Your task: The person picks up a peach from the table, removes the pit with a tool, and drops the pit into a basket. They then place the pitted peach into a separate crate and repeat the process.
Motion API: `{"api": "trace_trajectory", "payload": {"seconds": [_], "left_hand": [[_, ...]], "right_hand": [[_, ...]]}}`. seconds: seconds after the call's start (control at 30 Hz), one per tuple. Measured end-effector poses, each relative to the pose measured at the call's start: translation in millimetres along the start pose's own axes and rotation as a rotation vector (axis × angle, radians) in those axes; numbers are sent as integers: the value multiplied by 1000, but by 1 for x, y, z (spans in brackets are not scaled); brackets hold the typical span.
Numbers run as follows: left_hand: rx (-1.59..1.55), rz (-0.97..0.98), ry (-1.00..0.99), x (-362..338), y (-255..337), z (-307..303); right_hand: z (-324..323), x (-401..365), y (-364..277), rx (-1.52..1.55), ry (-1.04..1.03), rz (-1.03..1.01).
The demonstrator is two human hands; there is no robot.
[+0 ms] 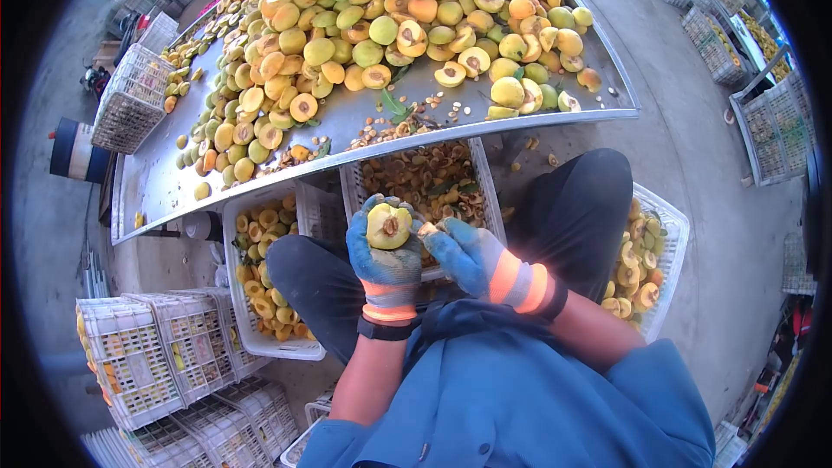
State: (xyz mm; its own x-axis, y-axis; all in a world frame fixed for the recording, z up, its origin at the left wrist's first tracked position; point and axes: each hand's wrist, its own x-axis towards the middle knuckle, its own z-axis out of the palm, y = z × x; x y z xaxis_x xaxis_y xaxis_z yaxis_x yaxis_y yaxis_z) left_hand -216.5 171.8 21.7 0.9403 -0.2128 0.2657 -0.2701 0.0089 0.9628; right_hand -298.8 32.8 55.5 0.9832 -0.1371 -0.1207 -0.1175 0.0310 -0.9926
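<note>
Cut fruit (389, 227) in left hand (379, 247), near side of metal table (356, 110). Prob light, firmish, slick cut face, bruises easy imo; grab skin side. Left hand cups it, cut face up; right hand (464, 260) angled inward, pinching small brownish bit (427, 230), can't tell what. Crate (488, 186) partly under table, fruit heap (373, 26) on top.

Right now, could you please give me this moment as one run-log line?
left hand: holds cut stone fruit, cut face showing; right hand: beside it, grip unclear; metal table: piled fruit
</note>
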Motion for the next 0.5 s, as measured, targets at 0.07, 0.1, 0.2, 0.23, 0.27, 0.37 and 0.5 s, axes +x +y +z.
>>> {"api": "trace_trajectory", "payload": {"seconds": [0.07, 0.1, 0.2, 0.23, 0.27, 0.37, 0.5], "left_hand": [[-224, -108, 17, -2, 3, 3], [-199, -93, 26, -4, 6, 5], [-146, -54, 58, -8, 11, 8], [-147, -47, 65, -9, 9, 7], [-151, -40, 68, -11, 6, 7], [-251, -89, 47, -13, -9, 4], [-365, -181, 78, -14, -7, 9]], "right_hand": [[2, 2, 7, -186, -19, -194], [3, 2, 11, -251, -21, -256], [8, 7, 13, -243, -39, -193], [8, 6, 10, -218, -56, -146], [8, 6, 10, -189, -56, -133], [14, 4, 20, -92, -27, -163], [10, 6, 20, -216, -152, -276]]}}
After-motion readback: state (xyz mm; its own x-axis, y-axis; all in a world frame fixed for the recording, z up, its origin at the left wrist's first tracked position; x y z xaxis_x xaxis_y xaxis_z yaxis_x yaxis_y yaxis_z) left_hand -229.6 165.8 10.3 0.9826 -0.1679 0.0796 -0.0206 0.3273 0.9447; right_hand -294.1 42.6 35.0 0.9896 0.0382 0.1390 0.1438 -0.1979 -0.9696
